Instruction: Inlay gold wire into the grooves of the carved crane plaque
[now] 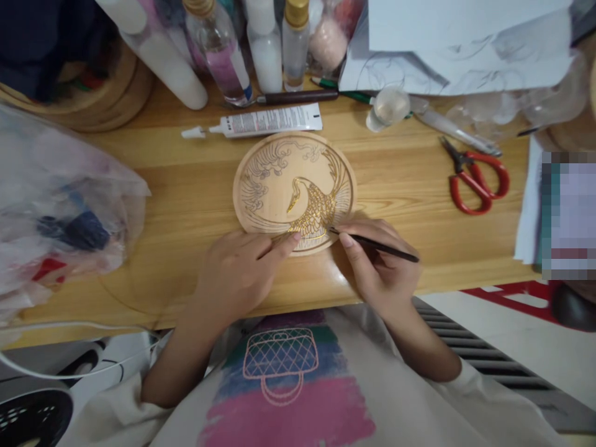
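Observation:
A round wooden plaque (261, 186) lies flat on the wooden table (186, 205), carved with a bird design partly filled in gold. My left hand (239, 273) rests at the plaque's near edge, fingertips pressing on its rim. My right hand (379, 267) grips a thin dark brush (377, 246) like a pen. The brush tip touches the gold area at the plaque's lower right.
A white glue tube (261, 121) lies just beyond the plaque. Several bottles (223, 49) stand at the back. Red scissors (477, 177) lie to the right, sketched paper sheets (465, 43) behind them. A plastic bag (56, 205) fills the left side.

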`<state>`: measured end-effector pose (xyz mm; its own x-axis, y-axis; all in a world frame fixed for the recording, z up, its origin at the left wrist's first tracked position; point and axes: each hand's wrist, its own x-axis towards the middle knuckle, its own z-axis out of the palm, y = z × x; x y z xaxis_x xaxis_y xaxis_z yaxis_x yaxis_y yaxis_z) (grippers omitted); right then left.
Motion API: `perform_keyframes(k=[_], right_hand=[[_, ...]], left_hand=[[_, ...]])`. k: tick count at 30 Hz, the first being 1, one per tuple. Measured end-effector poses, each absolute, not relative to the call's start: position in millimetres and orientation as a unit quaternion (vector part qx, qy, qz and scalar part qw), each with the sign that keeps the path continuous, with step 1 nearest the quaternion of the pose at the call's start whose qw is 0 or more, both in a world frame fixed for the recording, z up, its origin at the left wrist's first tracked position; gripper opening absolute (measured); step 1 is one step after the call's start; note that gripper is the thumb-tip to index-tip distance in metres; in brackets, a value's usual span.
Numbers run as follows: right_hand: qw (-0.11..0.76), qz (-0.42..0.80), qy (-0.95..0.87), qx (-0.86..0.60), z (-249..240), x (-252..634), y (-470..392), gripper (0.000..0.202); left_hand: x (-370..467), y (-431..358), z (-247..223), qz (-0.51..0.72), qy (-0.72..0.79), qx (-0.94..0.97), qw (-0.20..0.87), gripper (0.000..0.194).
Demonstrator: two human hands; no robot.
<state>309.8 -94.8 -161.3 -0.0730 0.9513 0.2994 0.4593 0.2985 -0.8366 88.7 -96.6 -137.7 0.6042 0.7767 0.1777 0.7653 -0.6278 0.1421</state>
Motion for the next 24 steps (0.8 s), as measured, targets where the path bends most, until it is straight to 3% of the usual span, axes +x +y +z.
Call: perform_keyframes(k=[24], right_hand=[[0.435,0.264,-0.686,-0.52,-162.2,308.5,-95.3,0.017]], left_hand=[[84.8,-95.0,-138.6,0.104,0.415,0.903,0.049,0.036]])
